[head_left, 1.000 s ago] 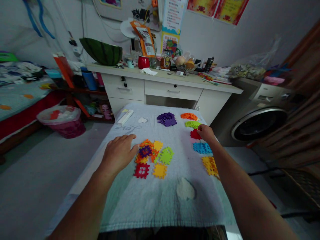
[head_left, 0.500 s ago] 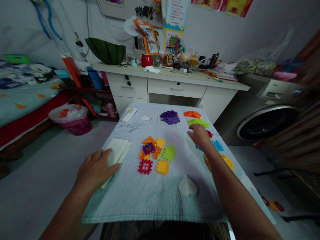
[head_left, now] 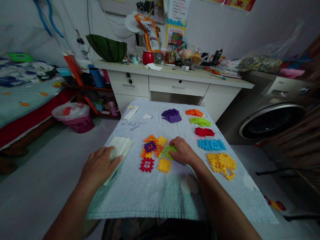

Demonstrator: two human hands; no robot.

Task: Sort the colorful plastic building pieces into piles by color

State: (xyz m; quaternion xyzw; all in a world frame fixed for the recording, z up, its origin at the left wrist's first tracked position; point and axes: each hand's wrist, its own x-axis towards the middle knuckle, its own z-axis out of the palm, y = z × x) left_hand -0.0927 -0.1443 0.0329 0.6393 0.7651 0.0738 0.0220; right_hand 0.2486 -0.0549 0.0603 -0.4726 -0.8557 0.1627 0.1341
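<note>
My left hand [head_left: 100, 165] lies on the near left edge of a folded white cloth or paper stack [head_left: 122, 145], thumb apart from the fingers. My right hand [head_left: 183, 151], fingers curled, is on a green interlocking plastic piece [head_left: 166, 151] and covers its right side. Left of it is a loose cluster: a purple piece [head_left: 150, 146] on top of orange ones [head_left: 151, 137], plus a yellow square [head_left: 162, 140]. Just below lie a red window-like square [head_left: 146, 164] and another yellow square [head_left: 164, 165].
Sorted piles line the table's right side: orange [head_left: 194, 112], green [head_left: 200, 121], red [head_left: 204, 131], blue [head_left: 212, 144] and yellow [head_left: 222, 162]. A purple pile [head_left: 171, 115] and a white box [head_left: 131, 113] lie farther back. A cluttered desk [head_left: 175, 74] stands behind, beside a washing machine [head_left: 272, 113].
My right hand has moved left and nearer from the green pile to the green piece in the middle, uncovering the red, blue and yellow piles. My left hand stays on the white stack.
</note>
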